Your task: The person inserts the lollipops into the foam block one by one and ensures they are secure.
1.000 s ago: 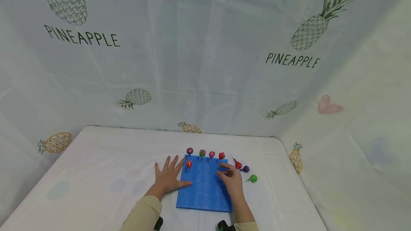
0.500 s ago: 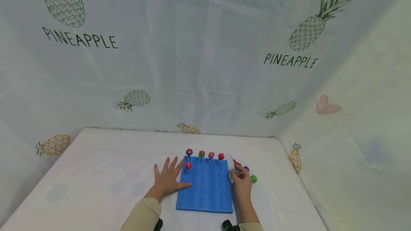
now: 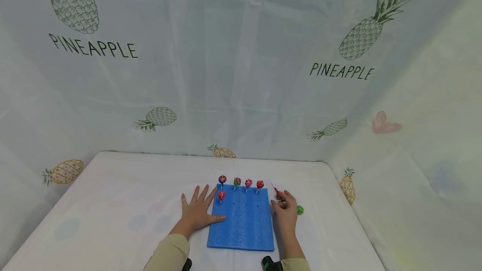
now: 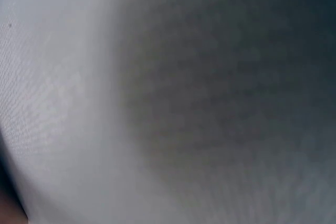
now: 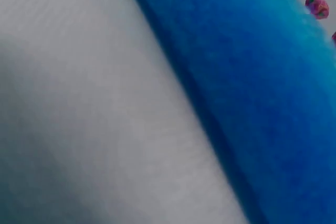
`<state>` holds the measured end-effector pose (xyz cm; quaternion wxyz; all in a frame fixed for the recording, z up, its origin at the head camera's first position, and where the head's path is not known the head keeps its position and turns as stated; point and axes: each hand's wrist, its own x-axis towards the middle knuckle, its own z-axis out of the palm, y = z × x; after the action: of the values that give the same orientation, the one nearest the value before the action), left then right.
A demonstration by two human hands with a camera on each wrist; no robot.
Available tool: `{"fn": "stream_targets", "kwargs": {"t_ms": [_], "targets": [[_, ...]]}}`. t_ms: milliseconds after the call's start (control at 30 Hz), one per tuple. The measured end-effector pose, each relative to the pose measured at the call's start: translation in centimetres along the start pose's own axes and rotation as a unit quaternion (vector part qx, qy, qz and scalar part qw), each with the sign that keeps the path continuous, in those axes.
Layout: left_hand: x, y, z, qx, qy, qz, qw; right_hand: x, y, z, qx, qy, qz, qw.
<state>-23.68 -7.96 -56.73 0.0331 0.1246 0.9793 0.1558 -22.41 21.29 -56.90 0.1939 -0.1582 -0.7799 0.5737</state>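
The left hand [image 3: 196, 214] lies spread on the left edge of the blue foam board [image 3: 241, 229], fingers straight and thumb over the board. Beyond the board's right edge, the right hand [image 3: 287, 216] pinches the thin white stick of a lollipop between thumb and fingers; its purple head is hidden behind the fingers. A red lollipop [image 3: 278, 195] lies right by those fingertips, its stick pointing away. The head of a green lollipop [image 3: 300, 210] shows just right of the hand. Neither hand's grasp shows in the wrist views.
Along the board's far edge stand several upright lollipops, among them a purple-red one [image 3: 222, 179], a green-red one [image 3: 237, 182], a pink one [image 3: 248, 183] and a red one [image 3: 260, 184]. Another red lollipop [image 3: 221, 195] stands nearer, by the left fingertips. Small holes dot the board.
The right hand has moved right from over the board to the loose lollipops, and its fingers now cover the purple one. The left hand has stayed in place.
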Motion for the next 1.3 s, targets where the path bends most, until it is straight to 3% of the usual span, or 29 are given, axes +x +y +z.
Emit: {"fn": "stream_targets", "kwargs": {"t_ms": [167, 500, 1067, 1300], "targets": [[0.0, -0.1, 0.2, 0.0, 0.002, 0.0, 1.0, -0.1, 0.5, 0.3, -0.049, -0.002, -0.008, 0.9988], [0.2, -0.3, 0.5, 0.0, 0.006, 0.0, 1.0, -0.3, 0.8, 0.4, -0.096, 0.007, -0.014, 0.9953], [-0.1, 0.1, -0.1, 0.001, 0.006, 0.0, 1.0, -0.3, 0.4, 0.0, -0.111, -0.046, -0.003, 0.9928], [-0.5, 0.6, -0.9, -0.002, 0.004, 0.001, 1.0, -0.2, 0.6, -0.1, -0.125, -0.041, -0.014, 0.9912]]}}
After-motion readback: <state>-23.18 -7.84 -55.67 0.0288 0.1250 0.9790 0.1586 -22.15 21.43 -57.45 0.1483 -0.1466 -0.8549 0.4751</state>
